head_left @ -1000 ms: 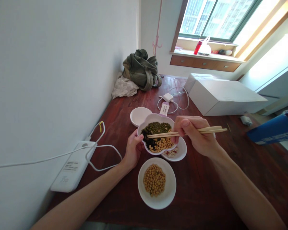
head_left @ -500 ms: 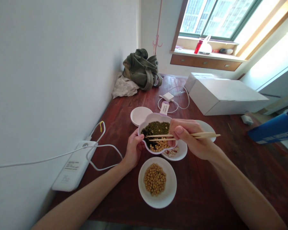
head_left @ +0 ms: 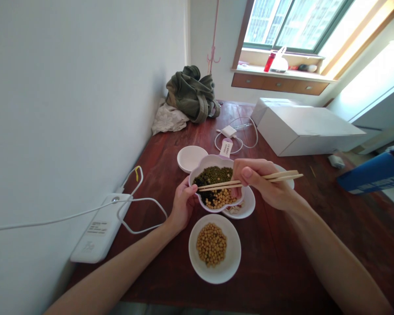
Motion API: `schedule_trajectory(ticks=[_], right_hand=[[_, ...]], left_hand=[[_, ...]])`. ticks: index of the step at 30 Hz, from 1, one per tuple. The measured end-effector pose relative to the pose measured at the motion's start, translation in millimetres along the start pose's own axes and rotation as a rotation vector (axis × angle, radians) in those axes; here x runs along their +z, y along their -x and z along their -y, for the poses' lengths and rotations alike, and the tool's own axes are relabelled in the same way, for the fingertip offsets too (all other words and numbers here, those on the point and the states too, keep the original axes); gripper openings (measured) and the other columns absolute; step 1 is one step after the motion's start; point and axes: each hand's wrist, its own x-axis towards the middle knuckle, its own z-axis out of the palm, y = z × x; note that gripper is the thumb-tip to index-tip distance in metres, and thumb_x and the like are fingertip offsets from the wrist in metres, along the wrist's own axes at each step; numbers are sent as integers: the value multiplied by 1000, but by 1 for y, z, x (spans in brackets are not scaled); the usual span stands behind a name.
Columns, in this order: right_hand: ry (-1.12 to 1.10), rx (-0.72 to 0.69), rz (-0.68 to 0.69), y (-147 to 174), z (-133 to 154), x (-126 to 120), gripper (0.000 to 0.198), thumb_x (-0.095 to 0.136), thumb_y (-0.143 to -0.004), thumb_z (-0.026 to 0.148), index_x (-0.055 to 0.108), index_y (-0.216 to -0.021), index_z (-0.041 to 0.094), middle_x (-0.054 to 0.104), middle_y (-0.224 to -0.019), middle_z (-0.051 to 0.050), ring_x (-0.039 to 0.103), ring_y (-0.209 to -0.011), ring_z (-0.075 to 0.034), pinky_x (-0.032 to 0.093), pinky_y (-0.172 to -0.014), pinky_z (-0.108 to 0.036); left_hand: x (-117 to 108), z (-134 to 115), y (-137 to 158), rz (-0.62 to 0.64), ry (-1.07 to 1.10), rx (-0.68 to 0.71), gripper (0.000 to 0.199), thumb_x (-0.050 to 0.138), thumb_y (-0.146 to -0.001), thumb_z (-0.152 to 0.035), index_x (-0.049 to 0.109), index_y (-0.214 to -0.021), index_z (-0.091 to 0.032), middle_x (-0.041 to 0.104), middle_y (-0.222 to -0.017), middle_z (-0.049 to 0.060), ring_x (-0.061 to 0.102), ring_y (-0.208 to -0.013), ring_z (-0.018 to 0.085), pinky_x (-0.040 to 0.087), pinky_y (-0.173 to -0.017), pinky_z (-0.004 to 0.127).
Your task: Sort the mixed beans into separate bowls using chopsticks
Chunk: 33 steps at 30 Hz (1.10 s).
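My left hand (head_left: 184,201) grips the left rim of a scalloped, pale purple dish (head_left: 202,165), thumb on top. Green beans (head_left: 218,175), something black (head_left: 202,192) and soybeans (head_left: 220,199) lie inside it in separate patches. In my right hand (head_left: 259,181) is a pair of wooden chopsticks (head_left: 282,176), their tips close together over the black stuff near my left thumb. Below the dish stands a white bowl (head_left: 231,267) of soybeans (head_left: 212,245). Another white bowl (head_left: 249,205) with pale pieces sits partly under the dish's right side.
An empty-looking white plate (head_left: 192,158) and a partly hidden white dish (head_left: 289,181) flank the scalloped dish. Behind are a charger with cable (head_left: 229,131), a green bag (head_left: 192,94) and a white box (head_left: 308,127). A power bank (head_left: 101,229) with looped cord lies left; a blue object (head_left: 374,173) is right.
The chopstick tips have come together and shifted slightly left towards my left thumb. My left hand keeps its hold on the dish. The view has moved a little.
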Motion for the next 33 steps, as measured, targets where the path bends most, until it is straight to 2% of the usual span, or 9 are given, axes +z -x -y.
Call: schedule_trajectory(ticks=[5,12,16,23,33], right_hand=[[-52,-7,-1,1,3,-1,46,53,-118,51,58,-83,21,71,-73,-4,68,-65,-17,54,-60,-30],[177,-24,97,0,6,-6,40,57,-117,44,62,-86,19,66,-86,-3,60,-74,-14,46,-65,-28],[228,-26,122,1,14,-9,42,54,-118,45,63,-86,19,67,-89,-5,61,-79,-16,47,-68,-29],[162,40,124,4,10,-7,40,51,-120,43,59,-89,20,62,-87,-1,56,-77,-14,44,-69,-29],[85,7,116,0,-3,-5,43,61,-116,45,67,-84,17,70,-82,-4,64,-71,-13,46,-62,-27]], left_hand=[[1,0,0,-10,-1,11,47,83,-87,-45,78,-125,-16,86,-117,12,83,-109,36,69,-93,47],[0,1,0,-38,2,11,48,82,-87,-43,78,-128,-17,85,-122,11,82,-111,37,68,-94,48],[-1,2,0,-17,-2,7,50,82,-88,-45,77,-129,-17,84,-123,12,81,-113,37,67,-94,47],[-4,4,0,-14,-23,33,49,86,-85,-45,77,-125,-18,84,-117,10,80,-110,35,66,-95,45],[-1,2,0,-1,-19,25,52,87,-84,-45,77,-127,-16,84,-119,11,81,-110,36,67,-95,46]])
